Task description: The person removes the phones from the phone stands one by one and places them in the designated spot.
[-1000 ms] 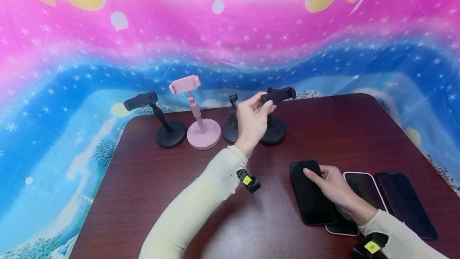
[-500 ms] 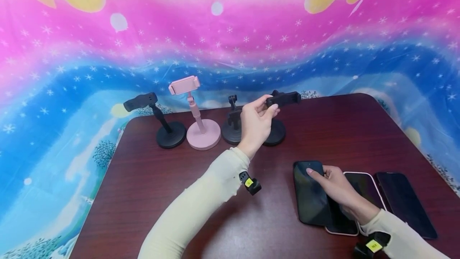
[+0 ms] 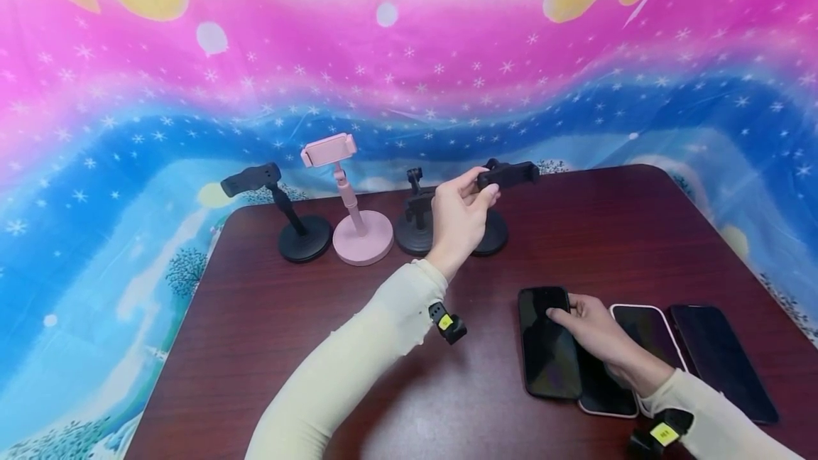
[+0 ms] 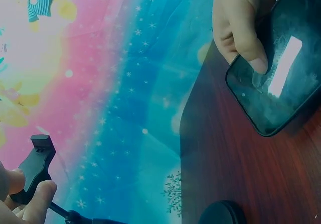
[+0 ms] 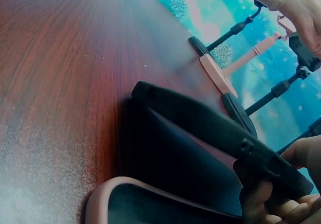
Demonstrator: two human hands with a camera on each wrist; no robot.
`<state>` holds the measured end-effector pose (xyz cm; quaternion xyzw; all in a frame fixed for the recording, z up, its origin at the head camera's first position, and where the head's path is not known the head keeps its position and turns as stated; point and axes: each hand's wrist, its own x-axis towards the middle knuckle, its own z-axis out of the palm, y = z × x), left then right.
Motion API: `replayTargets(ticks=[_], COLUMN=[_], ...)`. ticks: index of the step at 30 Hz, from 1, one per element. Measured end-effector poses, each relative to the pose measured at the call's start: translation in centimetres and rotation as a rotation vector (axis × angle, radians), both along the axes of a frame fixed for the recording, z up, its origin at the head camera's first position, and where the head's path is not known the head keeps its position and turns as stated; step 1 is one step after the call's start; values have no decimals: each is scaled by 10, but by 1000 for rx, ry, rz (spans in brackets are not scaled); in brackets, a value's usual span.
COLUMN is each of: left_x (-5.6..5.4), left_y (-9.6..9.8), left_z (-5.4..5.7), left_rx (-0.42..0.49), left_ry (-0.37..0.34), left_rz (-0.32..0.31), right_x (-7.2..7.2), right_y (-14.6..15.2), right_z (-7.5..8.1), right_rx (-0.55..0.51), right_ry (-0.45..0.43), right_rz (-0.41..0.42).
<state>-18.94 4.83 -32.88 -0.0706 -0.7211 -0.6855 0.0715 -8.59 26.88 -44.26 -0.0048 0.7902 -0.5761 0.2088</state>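
My left hand (image 3: pixel 459 222) pinches one end of the black clamp (image 3: pixel 511 174) atop the rightmost phone stand, thumb on its near side. That stand's round black base (image 3: pixel 493 234) rests on the table, partly behind the hand. In the left wrist view the clamp (image 4: pixel 40 158) sits between thumb and fingers. With my right hand (image 3: pixel 597 332) I hold a black smartphone (image 3: pixel 549 346), thumb on its screen. The right wrist view shows this smartphone (image 5: pixel 210 123) edge-on, raised off the table. Beneath it lies a phone with a pinkish rim (image 3: pixel 610 396), partly covered.
Farther left stand a black phone stand (image 3: pixel 304 238), a pink one (image 3: pixel 363 238) and another black one (image 3: pixel 415 229), half behind my left hand. A white-edged phone (image 3: pixel 648 332) and a dark phone (image 3: pixel 722 364) lie at right. A printed cloth (image 3: pixel 409 77) hangs behind the table.
My left hand has shifted a little to the right, and the clamp has moved right with it. The smartphone in my right hand has tipped and turned slightly.
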Motion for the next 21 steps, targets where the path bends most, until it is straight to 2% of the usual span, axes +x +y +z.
replayTargets(ticks=[11,16,21], left_x=[0,1,1], left_y=[-2,-2,-2], left_z=[-2,-3,-3], left_rx=[-34,-44,-52], left_ry=[15,34,46], left_rz=[1,-2,-2], right_x=[-4,-4,-3], right_y=[-2,-4,-5], right_z=[-3,-4,-6], right_rx=[45,78,18], right_ry=[42,95,139], right_rz=[12,8,43])
